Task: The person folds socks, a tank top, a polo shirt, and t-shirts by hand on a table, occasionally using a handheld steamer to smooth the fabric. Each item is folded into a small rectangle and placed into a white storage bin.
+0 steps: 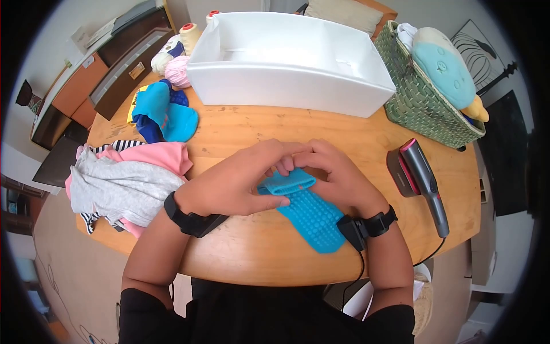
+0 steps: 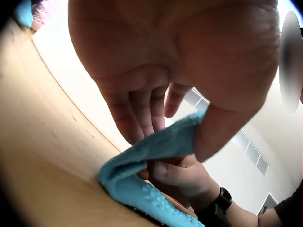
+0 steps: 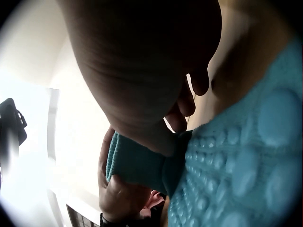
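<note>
Both hands on the blue sock!

Middle of the frame, the blue sock [image 1: 318, 221] slants down to the right on the table [image 1: 246, 252], dotted side up, cuff folded over. The left hand [image 1: 235, 178] pinches that cuff between thumb and fingers; the right hand [image 1: 346, 175] grips its other side, thumb at the fold. Crumpled clothes [image 1: 126, 178] lie left, a white box [image 1: 286, 89] sits up top!

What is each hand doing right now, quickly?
Left hand: closed on the folded cuff of the blue sock, thumb on one side, fingers on the other.
Right hand: closed on the same sock, near the fold.
</note>
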